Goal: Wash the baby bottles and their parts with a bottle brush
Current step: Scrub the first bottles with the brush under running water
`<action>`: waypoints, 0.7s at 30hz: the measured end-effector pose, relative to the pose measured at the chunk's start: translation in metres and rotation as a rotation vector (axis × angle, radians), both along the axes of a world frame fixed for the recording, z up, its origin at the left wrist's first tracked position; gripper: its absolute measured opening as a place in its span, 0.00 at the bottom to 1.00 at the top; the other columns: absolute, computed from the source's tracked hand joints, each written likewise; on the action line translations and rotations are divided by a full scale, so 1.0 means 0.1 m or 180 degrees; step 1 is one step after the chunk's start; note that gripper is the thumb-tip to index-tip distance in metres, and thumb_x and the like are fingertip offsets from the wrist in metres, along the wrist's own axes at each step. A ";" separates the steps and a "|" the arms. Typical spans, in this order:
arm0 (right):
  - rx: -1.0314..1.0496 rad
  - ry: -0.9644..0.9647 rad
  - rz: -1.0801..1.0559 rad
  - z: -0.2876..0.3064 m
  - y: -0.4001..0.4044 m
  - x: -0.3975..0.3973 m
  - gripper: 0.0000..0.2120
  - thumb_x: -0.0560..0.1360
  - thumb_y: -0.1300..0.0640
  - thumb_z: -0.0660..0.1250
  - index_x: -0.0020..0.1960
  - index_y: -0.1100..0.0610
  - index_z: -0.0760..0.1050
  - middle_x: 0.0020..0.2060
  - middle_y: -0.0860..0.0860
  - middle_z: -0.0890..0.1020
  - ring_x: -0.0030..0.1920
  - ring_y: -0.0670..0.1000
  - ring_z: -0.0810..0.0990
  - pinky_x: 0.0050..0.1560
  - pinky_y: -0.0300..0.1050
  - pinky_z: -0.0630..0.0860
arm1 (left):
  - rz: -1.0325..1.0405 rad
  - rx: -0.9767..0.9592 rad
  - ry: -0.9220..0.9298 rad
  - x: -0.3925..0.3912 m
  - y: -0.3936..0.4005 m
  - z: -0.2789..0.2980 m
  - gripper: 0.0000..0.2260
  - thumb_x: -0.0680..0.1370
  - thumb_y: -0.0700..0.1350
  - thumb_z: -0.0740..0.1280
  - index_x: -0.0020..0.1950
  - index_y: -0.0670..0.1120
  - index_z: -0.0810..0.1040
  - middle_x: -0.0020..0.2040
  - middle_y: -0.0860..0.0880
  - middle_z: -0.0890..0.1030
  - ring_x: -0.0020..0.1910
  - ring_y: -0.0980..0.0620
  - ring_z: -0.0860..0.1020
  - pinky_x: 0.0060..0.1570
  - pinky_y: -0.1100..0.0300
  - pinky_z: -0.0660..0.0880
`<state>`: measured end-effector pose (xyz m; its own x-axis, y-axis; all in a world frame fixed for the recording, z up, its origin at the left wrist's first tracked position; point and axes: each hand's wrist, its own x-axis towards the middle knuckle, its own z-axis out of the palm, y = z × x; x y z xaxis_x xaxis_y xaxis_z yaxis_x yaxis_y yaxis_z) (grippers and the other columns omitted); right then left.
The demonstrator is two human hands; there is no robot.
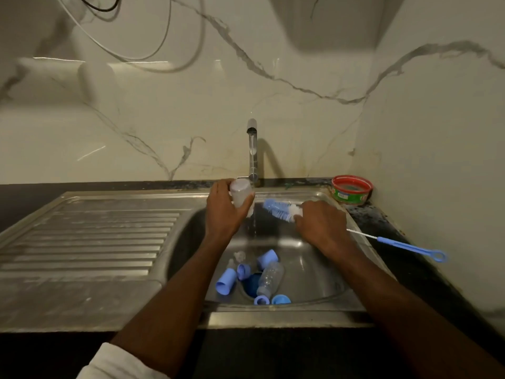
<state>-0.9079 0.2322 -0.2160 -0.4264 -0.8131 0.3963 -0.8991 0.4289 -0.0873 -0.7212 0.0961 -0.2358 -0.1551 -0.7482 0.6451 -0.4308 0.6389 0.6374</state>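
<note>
Bottle (pixel 241 193) gripped by left hand (pixel 225 206), brush (pixel 281 209) by right (pixel 321 222), parts (pixel 226 280) in sink (pixel 314 272)

Single head-worn wide-angle view, aimed forward and down.
The stainless steel sink basin (pixel 300 258) is seen from close above its front edge; the marble-veined wall (pixel 273 105) behind it fills the upper half.

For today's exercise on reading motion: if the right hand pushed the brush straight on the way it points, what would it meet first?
Probably the bottle held in the left hand; the brush in the right hand points toward it, though depth is unclear.
</note>
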 end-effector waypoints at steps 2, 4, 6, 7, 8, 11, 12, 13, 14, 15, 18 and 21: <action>0.0242 -0.0129 0.0099 -0.06 0.03 0.00 0.15 0.76 0.45 0.67 0.60 0.50 0.79 0.56 0.53 0.82 0.54 0.55 0.82 0.47 0.49 0.74 | 0.0002 0.0656 -0.0869 0.04 -0.01 -0.13 0.21 0.73 0.56 0.76 0.60 0.48 0.76 0.57 0.49 0.79 0.51 0.54 0.77 0.52 0.58 0.76; 0.0526 -0.0200 0.0206 -0.14 0.04 0.01 0.19 0.76 0.45 0.68 0.64 0.51 0.76 0.61 0.53 0.80 0.60 0.55 0.80 0.55 0.49 0.75 | -0.0037 0.1233 -0.1684 0.08 -0.01 -0.24 0.16 0.73 0.52 0.77 0.54 0.50 0.76 0.55 0.47 0.81 0.45 0.56 0.76 0.48 0.59 0.76; 0.0377 -0.0204 0.0212 -0.15 0.02 0.01 0.18 0.76 0.46 0.69 0.63 0.50 0.77 0.59 0.52 0.81 0.57 0.54 0.81 0.53 0.50 0.75 | -0.0076 0.1084 -0.1404 0.08 -0.01 -0.21 0.16 0.73 0.52 0.78 0.55 0.50 0.75 0.54 0.48 0.81 0.46 0.55 0.77 0.49 0.57 0.78; 0.0199 -0.0134 0.0179 -0.12 0.00 0.00 0.15 0.76 0.45 0.68 0.60 0.49 0.78 0.56 0.52 0.82 0.54 0.54 0.82 0.47 0.49 0.75 | -0.0031 0.0757 -0.1047 0.07 -0.02 -0.15 0.18 0.73 0.53 0.77 0.58 0.49 0.75 0.55 0.48 0.80 0.49 0.54 0.78 0.52 0.55 0.79; 0.0008 0.0010 0.0119 -0.09 -0.04 0.00 0.14 0.76 0.43 0.66 0.58 0.48 0.79 0.52 0.52 0.83 0.50 0.54 0.83 0.42 0.47 0.72 | 0.0029 0.0380 -0.0711 0.05 -0.02 -0.10 0.21 0.73 0.54 0.77 0.61 0.48 0.75 0.57 0.49 0.79 0.52 0.53 0.77 0.54 0.55 0.78; -0.0197 -0.0019 0.0105 -0.09 -0.06 0.00 0.15 0.76 0.41 0.64 0.56 0.48 0.79 0.51 0.51 0.83 0.49 0.54 0.83 0.41 0.46 0.68 | 0.0078 0.0044 -0.0341 0.04 -0.03 -0.04 0.26 0.73 0.57 0.76 0.65 0.48 0.72 0.59 0.50 0.76 0.54 0.55 0.74 0.52 0.59 0.73; -0.0052 -0.0179 0.0187 -0.13 -0.05 0.00 0.15 0.76 0.41 0.65 0.57 0.47 0.79 0.53 0.50 0.83 0.51 0.54 0.82 0.43 0.46 0.69 | 0.0043 0.0296 -0.0560 0.06 -0.05 -0.08 0.24 0.73 0.56 0.76 0.64 0.49 0.73 0.59 0.51 0.76 0.53 0.56 0.74 0.51 0.60 0.72; 0.0184 -0.0249 0.0260 -0.20 -0.05 0.00 0.16 0.76 0.42 0.67 0.60 0.48 0.78 0.56 0.50 0.82 0.55 0.54 0.81 0.46 0.46 0.70 | -0.0008 0.0656 -0.0910 0.07 -0.05 -0.15 0.22 0.73 0.55 0.76 0.62 0.49 0.74 0.58 0.50 0.78 0.52 0.55 0.75 0.50 0.60 0.73; 0.0430 -0.0219 0.0293 -0.25 -0.05 0.00 0.17 0.75 0.44 0.68 0.62 0.49 0.77 0.59 0.51 0.81 0.57 0.53 0.80 0.49 0.47 0.72 | -0.0110 0.0975 -0.1277 0.09 -0.06 -0.21 0.20 0.73 0.53 0.77 0.59 0.50 0.75 0.58 0.49 0.79 0.51 0.55 0.76 0.51 0.58 0.75; 0.0528 -0.0185 0.0297 -0.28 -0.05 -0.01 0.18 0.75 0.45 0.69 0.63 0.49 0.77 0.60 0.51 0.80 0.59 0.53 0.80 0.51 0.47 0.73 | -0.0206 0.1109 -0.1462 0.11 -0.07 -0.25 0.19 0.72 0.52 0.77 0.58 0.50 0.75 0.57 0.48 0.80 0.51 0.54 0.77 0.52 0.57 0.77; 0.0099 -0.0170 0.0234 -0.21 -0.09 -0.02 0.18 0.77 0.41 0.65 0.63 0.47 0.77 0.57 0.52 0.82 0.56 0.55 0.81 0.48 0.50 0.74 | -0.0017 0.0601 -0.0916 0.11 -0.09 -0.17 0.23 0.72 0.51 0.78 0.63 0.48 0.74 0.59 0.48 0.79 0.55 0.53 0.77 0.55 0.56 0.77; -0.0057 -0.0126 0.0157 -0.19 -0.12 -0.02 0.17 0.76 0.39 0.64 0.61 0.46 0.78 0.54 0.52 0.82 0.52 0.55 0.82 0.43 0.49 0.69 | 0.0120 0.0338 -0.0435 0.10 -0.08 -0.06 0.27 0.73 0.52 0.77 0.67 0.47 0.72 0.61 0.49 0.77 0.57 0.52 0.75 0.54 0.60 0.71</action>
